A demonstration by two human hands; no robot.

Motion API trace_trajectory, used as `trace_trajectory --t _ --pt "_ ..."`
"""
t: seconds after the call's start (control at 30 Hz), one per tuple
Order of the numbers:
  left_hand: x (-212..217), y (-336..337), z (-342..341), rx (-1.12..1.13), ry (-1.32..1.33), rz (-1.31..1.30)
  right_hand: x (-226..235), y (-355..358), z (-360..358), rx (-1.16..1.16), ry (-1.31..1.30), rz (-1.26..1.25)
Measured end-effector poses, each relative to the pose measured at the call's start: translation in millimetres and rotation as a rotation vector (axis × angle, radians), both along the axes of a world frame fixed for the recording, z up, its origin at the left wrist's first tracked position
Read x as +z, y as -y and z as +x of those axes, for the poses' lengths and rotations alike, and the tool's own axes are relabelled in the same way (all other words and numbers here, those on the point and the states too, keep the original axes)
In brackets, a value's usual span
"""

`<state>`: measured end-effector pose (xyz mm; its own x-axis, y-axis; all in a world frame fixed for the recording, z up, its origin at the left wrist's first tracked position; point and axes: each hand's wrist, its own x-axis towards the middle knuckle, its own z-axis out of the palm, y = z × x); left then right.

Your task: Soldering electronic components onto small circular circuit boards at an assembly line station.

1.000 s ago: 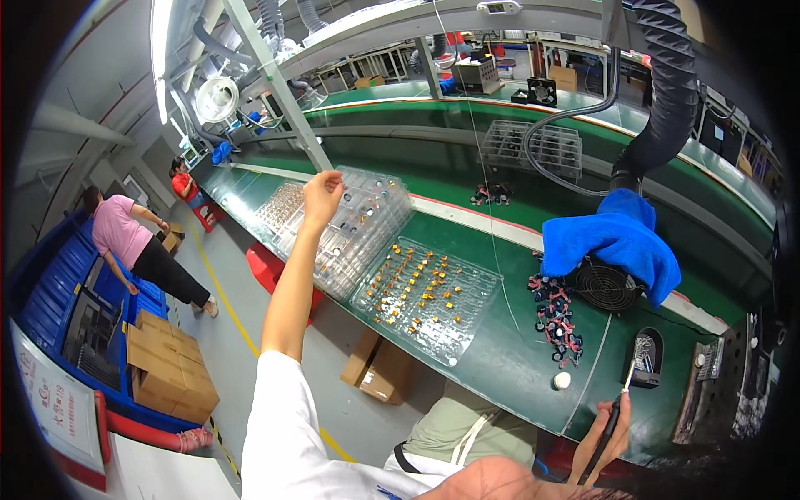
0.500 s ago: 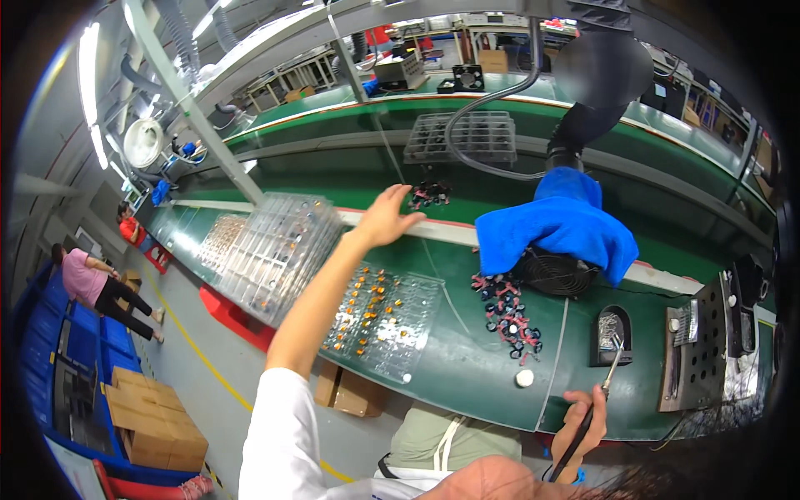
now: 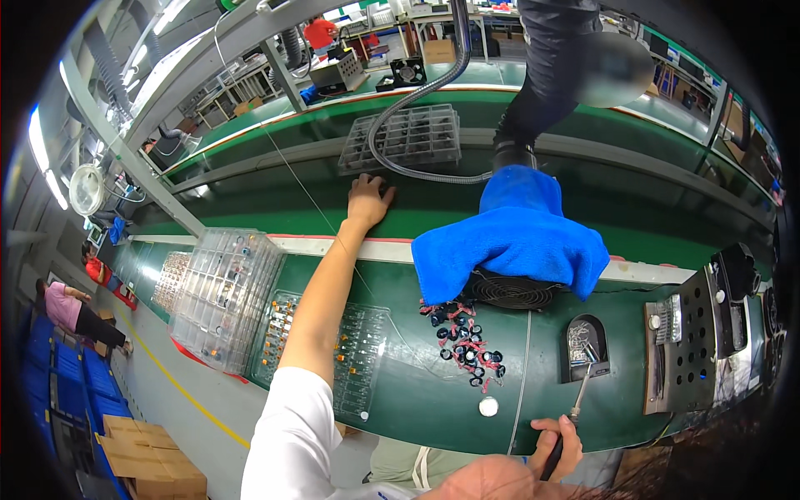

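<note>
My left hand (image 3: 369,202) reaches over the raised edge onto the far green belt, beside a clear compartment tray (image 3: 401,137). Its fingers curl downward and cover the spot beneath, so what they grip is hidden. My right hand (image 3: 562,443), at the near edge, is closed around the dark handle of a soldering iron (image 3: 575,411). The iron's metal end points up into a black bin (image 3: 585,347) of small silvery pieces. Between my hands lies a pile of small dark round parts with pink leads (image 3: 469,345). A white round piece (image 3: 488,407) sits nearer me.
A blue cloth (image 3: 517,233) drapes over a black fan (image 3: 514,289). Stacked clear trays (image 3: 225,300) stand left, beside a flat clear tray with orange parts (image 3: 354,358). A perforated metal stand (image 3: 687,342) is at right; a flexible metal hose (image 3: 417,93) hangs overhead. Two people are far left.
My left hand has moved farther out onto the far belt, over where a small dark pile lay. The head view has shifted right. My right hand still holds the iron, its end now in the bin.
</note>
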<state>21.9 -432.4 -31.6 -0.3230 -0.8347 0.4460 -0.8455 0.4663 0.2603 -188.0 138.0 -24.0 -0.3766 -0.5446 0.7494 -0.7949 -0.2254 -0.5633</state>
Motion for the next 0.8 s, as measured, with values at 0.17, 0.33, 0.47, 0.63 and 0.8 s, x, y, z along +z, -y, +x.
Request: trace_trajectory --t 0.17,0.33,0.47,0.63,0.8 --pt "2.6 -4.4 3.4 -0.135 0.037 -0.139 1.4 -1.2 -1.1 0.05 0.037 0.011" --pt "11.8 -20.1 15.2 -0.177 0.073 -0.084 0.5 -1.4 -1.1 0.07 0.026 -0.012" --pt "30.9 -44.5 20.9 -0.378 -0.162 0.14 -3.4 -10.0 -2.9 0.099 0.046 0.005" --pt "83.3 -111.1 32.5 -0.219 -0.556 0.628 4.9 -4.8 -5.6 0.114 0.027 0.005" --pt "116.0 -192.0 82.6 -0.134 -0.649 0.55 6.7 3.3 -9.6 0.143 -0.02 -0.054"
